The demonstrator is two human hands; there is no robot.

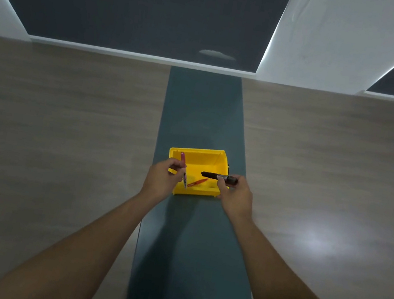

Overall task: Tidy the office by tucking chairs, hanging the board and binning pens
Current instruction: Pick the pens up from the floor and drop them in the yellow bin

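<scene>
A yellow plastic bin point(199, 160) sits on the dark green strip point(203, 103) that runs down the middle of the wooden table. My left hand point(161, 180) holds a pink pen point(182, 162) nearly upright over the bin's left side. My right hand point(235, 195) holds a black marker point(215, 176) level over the bin's right side, tip pointing left. An orange pen point(197, 182) lies inside the bin near its front wall.
The wooden table point(66, 114) spreads wide to both sides of the strip. Behind it stand dark blinds point(137, 3) and a white wall column point(339, 42). A bright glare spot marks the table at the right.
</scene>
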